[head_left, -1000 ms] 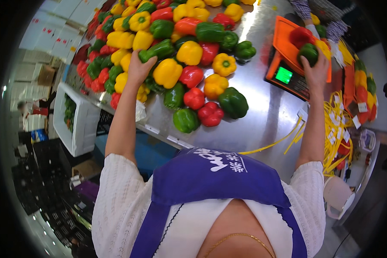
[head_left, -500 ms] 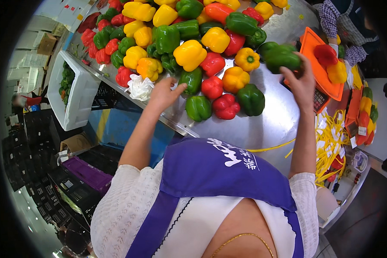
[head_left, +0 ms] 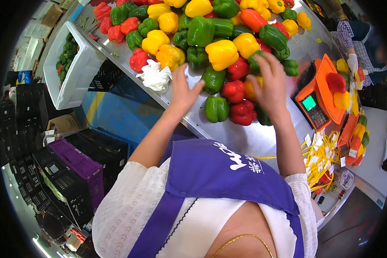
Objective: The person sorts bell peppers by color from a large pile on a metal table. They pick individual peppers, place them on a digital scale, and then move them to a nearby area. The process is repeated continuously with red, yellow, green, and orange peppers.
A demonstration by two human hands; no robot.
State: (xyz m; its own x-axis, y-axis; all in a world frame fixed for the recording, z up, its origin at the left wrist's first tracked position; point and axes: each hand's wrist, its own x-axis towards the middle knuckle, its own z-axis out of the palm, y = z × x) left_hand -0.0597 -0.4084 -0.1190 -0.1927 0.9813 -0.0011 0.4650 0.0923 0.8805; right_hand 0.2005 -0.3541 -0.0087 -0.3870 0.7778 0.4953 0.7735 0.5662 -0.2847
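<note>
Right hand (head_left: 271, 84), fingers spread over a green pepper (head_left: 257, 62); the red pepper (head_left: 243, 112) at six o'clock could roll off the counter (head_left: 245, 137). Left hand (head_left: 182, 92) rests open.

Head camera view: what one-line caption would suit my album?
Both hands, left hand and right hand, reach into a pile of bell peppers on a steel table.

A purple apron (head_left: 219, 172) with white print lies over a white knitted top (head_left: 129, 206); a thin gold chain (head_left: 241, 238) circles the neck.

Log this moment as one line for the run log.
left hand: flat on metal table, beside green pepper | right hand: over pepper pile, grip unclear | orange scale: two peppers
</note>
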